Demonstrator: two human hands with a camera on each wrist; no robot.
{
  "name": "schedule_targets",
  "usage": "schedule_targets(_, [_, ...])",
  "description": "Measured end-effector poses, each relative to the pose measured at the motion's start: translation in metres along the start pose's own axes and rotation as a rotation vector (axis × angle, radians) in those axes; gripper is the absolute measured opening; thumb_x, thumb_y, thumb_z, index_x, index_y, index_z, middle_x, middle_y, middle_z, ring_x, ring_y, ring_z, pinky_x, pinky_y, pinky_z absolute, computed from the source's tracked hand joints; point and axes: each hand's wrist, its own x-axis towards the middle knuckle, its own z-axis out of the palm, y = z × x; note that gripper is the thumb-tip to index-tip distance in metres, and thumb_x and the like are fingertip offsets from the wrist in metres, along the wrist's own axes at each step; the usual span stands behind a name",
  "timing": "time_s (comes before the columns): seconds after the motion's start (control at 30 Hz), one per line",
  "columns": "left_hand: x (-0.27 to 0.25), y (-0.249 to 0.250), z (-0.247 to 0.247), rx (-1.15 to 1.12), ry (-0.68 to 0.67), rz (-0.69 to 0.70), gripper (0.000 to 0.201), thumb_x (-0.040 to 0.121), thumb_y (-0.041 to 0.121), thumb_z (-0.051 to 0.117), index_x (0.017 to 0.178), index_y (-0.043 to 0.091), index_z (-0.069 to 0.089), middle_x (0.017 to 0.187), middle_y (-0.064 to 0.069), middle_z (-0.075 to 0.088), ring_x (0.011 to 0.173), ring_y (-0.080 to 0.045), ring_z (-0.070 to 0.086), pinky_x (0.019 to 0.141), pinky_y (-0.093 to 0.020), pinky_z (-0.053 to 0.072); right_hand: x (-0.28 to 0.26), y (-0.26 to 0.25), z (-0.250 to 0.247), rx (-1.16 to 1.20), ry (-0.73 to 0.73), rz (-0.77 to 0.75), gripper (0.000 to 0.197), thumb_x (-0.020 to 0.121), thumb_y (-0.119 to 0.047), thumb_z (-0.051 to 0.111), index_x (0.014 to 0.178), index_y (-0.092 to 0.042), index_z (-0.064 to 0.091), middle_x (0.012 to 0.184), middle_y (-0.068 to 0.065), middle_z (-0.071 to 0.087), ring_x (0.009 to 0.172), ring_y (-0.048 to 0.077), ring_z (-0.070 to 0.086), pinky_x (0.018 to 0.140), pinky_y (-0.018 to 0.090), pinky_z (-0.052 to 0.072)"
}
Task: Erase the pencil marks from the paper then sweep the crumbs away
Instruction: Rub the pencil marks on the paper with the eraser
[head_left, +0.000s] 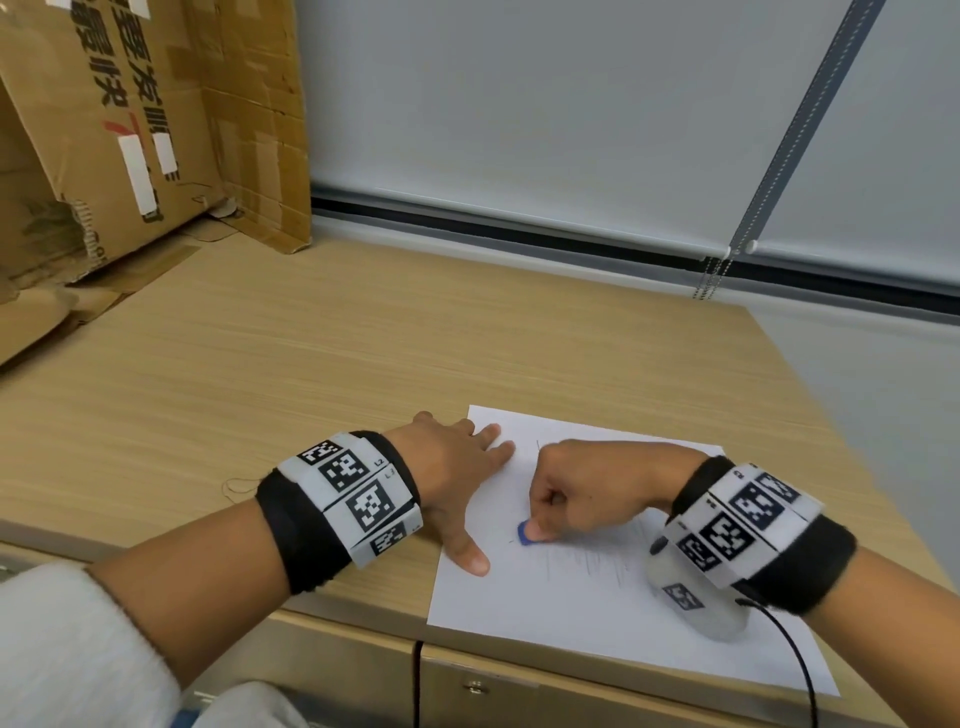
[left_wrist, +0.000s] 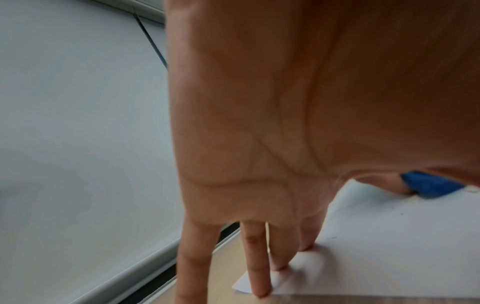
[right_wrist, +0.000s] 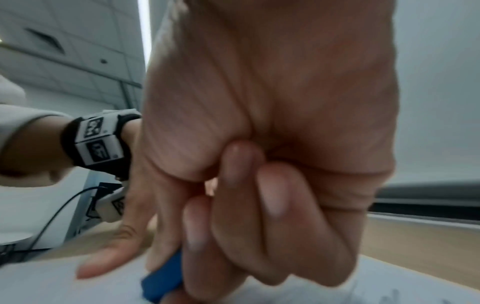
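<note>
Now the right hand (head_left: 587, 493) pinches a blue eraser (head_left: 523, 535) and presses it onto the white paper (head_left: 561, 613), beside gray pencil marks (head_left: 587, 564). Flat and spread wide, the left hand (head_left: 457, 467) holds the paper's left edge down on the wooden worktop (head_left: 270, 374).

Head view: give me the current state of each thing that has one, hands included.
paper: flat on the desk, pencil marks still on it
eraser: blue, pinched, tip down on the paper
right hand: curled, pinching the eraser
left hand: fingers straight, pressing the paper's left edge
cardboard box: torn and creased, at the desk's far left
</note>
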Motion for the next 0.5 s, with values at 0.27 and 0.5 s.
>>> schedule_targets(0.27, [-0.002,0.000,0.000,-0.002,0.008,0.002,0.125,0.071,0.072,0.067,0.155,0.022,-0.010,0.163,0.003,-0.008,0.148,-0.021,0.008,0.115,-0.051,0.018,-0.004,0.001,0.004,0.015,0.020,-0.006,0.047,0.091,-0.043,0.057,0.056,-0.013,0.048,0.051,-0.004,0.039,0.048,0.011,0.033,0.052,0.028,0.033])
schedule_targets(0.5, [-0.002,0.002,-0.001,0.012,0.004,0.001,0.124,0.072,0.071,0.066,0.155,0.022,-0.012,0.163,0.002,-0.010,0.148,-0.020,0.007,0.114,-0.049,0.019,-0.001,0.006,0.002,0.025,0.112,0.016,0.048,0.092,-0.041,0.056,0.055,-0.012,0.047,0.051,-0.002,0.040,0.050,0.016,0.035,0.053,0.030,0.034])
